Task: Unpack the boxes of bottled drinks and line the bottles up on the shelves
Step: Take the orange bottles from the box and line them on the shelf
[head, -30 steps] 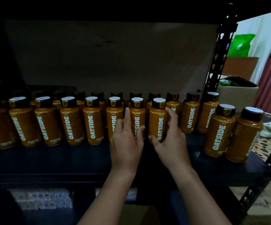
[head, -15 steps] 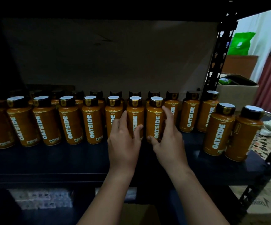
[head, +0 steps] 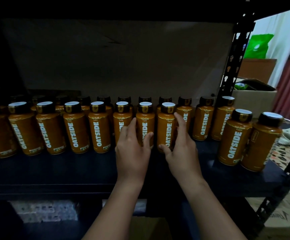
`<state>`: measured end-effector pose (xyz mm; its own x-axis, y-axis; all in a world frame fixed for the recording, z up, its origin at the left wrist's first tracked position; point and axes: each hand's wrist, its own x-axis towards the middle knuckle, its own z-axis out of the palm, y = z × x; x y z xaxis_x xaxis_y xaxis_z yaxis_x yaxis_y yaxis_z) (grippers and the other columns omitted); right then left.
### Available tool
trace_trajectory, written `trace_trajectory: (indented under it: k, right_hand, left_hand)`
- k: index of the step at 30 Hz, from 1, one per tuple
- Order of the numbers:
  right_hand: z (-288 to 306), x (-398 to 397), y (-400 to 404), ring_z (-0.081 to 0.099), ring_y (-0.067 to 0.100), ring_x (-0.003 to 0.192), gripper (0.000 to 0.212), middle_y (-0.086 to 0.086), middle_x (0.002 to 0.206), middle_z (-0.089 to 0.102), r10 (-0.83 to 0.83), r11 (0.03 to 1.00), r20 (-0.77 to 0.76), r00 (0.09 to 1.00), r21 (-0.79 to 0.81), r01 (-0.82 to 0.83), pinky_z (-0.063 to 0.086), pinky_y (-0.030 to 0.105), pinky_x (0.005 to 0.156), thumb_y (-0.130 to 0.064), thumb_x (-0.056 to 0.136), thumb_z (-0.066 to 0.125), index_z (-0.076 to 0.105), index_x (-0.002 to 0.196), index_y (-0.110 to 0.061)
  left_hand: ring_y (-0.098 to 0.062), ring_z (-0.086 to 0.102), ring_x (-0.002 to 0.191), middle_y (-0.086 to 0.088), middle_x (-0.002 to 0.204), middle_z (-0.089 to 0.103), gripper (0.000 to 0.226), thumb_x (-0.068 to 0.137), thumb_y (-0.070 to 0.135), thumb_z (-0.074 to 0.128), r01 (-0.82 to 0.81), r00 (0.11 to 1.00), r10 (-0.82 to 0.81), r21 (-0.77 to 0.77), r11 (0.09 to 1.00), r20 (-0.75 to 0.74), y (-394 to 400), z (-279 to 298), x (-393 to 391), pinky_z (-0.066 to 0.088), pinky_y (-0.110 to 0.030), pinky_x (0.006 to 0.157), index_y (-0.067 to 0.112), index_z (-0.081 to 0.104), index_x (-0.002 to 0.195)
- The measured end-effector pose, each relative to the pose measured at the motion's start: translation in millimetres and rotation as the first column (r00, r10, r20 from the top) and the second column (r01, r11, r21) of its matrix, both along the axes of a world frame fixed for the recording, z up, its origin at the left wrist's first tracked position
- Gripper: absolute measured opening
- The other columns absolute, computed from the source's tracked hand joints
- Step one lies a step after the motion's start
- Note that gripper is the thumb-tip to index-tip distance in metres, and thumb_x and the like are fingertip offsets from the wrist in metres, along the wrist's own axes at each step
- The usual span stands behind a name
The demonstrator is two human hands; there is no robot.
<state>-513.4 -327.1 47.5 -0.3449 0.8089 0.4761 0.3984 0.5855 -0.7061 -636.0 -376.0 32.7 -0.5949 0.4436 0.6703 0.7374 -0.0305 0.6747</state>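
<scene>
Orange OATSIDE bottles with black caps stand in two rows on the dark shelf (head: 54, 170). My left hand (head: 132, 153) grips one front-row bottle (head: 145, 118), index finger on its left side and thumb on its right. My right hand (head: 180, 153) grips the neighbouring bottle (head: 166, 125), thumb low on its front and fingers round its right side. Both bottles stand upright on the shelf, in line with the front row. Two more bottles (head: 234, 137) stand apart near the shelf's right front corner; one (head: 262, 142) has its label turned away.
The black perforated rack post (head: 234, 66) rises at the right. Behind it are an open cardboard box (head: 253, 101) and a green bag (head: 258, 45). A lower shelf holds a pale wrapped pack (head: 45, 212). A brown box (head: 149, 229) sits below my arms.
Both hands have nudged their two bottles slightly left and back into the front row. In the last half second almost nothing has moved.
</scene>
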Motion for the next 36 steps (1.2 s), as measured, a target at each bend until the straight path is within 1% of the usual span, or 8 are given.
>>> trace_trajectory:
  k: [5, 12, 18, 26, 30, 32, 34, 36]
  right_hand:
    - [-1, 0, 0, 0.033, 0.018, 0.146, 0.103, -0.005, 0.16, 0.027, -0.002, 1.0, 0.005, 1.0, 0.012, 0.002, 0.041, 0.045, 0.111, -0.013, 0.089, 0.075, 0.002, 0.151, -0.05]
    - [-2, 1, 0, 0.034, 0.018, 0.144, 0.103, -0.004, 0.159, 0.028, -0.008, 0.999, 0.014, 1.0, 0.039, 0.008, 0.041, 0.044, 0.11, -0.014, 0.089, 0.074, 0.001, 0.152, -0.049]
    - [-3, 0, 1, 0.038, 0.02, 0.143, 0.104, -0.002, 0.158, 0.031, -0.026, 0.998, 0.025, 0.999, 0.064, 0.024, 0.042, 0.046, 0.109, -0.015, 0.088, 0.075, 0.0, 0.152, -0.049]
    - [-1, 1, 0, 0.038, 0.021, 0.143, 0.106, -0.002, 0.159, 0.029, -0.022, 0.997, 0.053, 0.998, 0.075, 0.019, 0.043, 0.047, 0.109, -0.018, 0.089, 0.075, -0.004, 0.152, -0.049]
    - [-1, 3, 0, 0.038, 0.022, 0.144, 0.108, -0.002, 0.16, 0.029, -0.011, 0.999, 0.026, 1.0, 0.033, 0.01, 0.045, 0.051, 0.11, -0.023, 0.087, 0.077, -0.005, 0.152, -0.049]
    - [-2, 7, 1, 0.041, 0.022, 0.142, 0.106, -0.002, 0.158, 0.032, -0.006, 1.0, -0.001, 1.0, 0.011, 0.006, 0.047, 0.052, 0.108, -0.027, 0.087, 0.077, -0.004, 0.153, -0.049]
    - [-3, 14, 0, 0.049, 0.02, 0.135, 0.1, -0.003, 0.154, 0.038, -0.03, 0.999, 0.004, 1.0, 0.017, 0.03, 0.051, 0.05, 0.102, -0.028, 0.089, 0.075, 0.001, 0.153, -0.048]
    - [-6, 27, 0, 0.058, 0.015, 0.118, 0.085, -0.005, 0.14, 0.05, -0.086, 0.991, -0.006, 0.996, 0.099, 0.087, 0.057, 0.044, 0.093, -0.029, 0.091, 0.073, 0.015, 0.153, -0.043]
  left_hand:
    - [-0.02, 0.061, 0.124, -0.004, 0.137, 0.057, 0.064, 0.093, 0.034, 0.073, -0.011, 1.0, 0.01, -0.001, 1.0, -0.012, -1, 0, 0, 0.061, -0.044, 0.09, 0.014, 0.049, 0.149]
    - [-0.021, 0.062, 0.123, -0.005, 0.137, 0.057, 0.063, 0.092, 0.035, 0.074, -0.01, 1.0, 0.01, 0.002, 1.0, -0.018, -1, -2, 0, 0.062, -0.044, 0.089, 0.014, 0.051, 0.147]
    - [-0.022, 0.062, 0.122, -0.005, 0.136, 0.057, 0.062, 0.092, 0.035, 0.074, -0.01, 1.0, 0.01, -0.001, 1.0, -0.025, -1, -2, 0, 0.062, -0.044, 0.088, 0.012, 0.053, 0.145]
    - [-0.022, 0.064, 0.118, -0.006, 0.135, 0.059, 0.059, 0.094, 0.037, 0.07, -0.038, 0.998, 0.036, -0.026, 0.999, -0.06, -5, -3, 2, 0.062, -0.044, 0.086, 0.011, 0.054, 0.144]
    - [-0.022, 0.065, 0.11, -0.007, 0.128, 0.059, 0.055, 0.095, 0.036, 0.07, -0.117, 0.982, 0.112, -0.028, 0.993, -0.153, -10, 0, 5, 0.062, -0.042, 0.082, 0.012, 0.054, 0.142]
    - [-0.021, 0.061, 0.11, -0.008, 0.123, 0.057, 0.053, 0.096, 0.034, 0.069, -0.149, 0.965, 0.146, 0.001, 0.989, -0.217, -12, 2, 7, 0.058, -0.035, 0.081, 0.012, 0.052, 0.142]
    - [-0.017, 0.057, 0.105, -0.007, 0.116, 0.057, 0.046, 0.098, 0.027, 0.068, -0.11, 0.944, 0.116, 0.036, 0.993, -0.309, -11, 3, 8, 0.052, -0.028, 0.079, 0.011, 0.054, 0.139]
    - [-0.008, 0.055, 0.097, -0.003, 0.109, 0.058, 0.038, 0.098, 0.022, 0.066, 0.022, 0.912, -0.008, 0.03, 0.999, -0.411, -8, 3, 12, 0.05, -0.022, 0.076, 0.011, 0.058, 0.133]
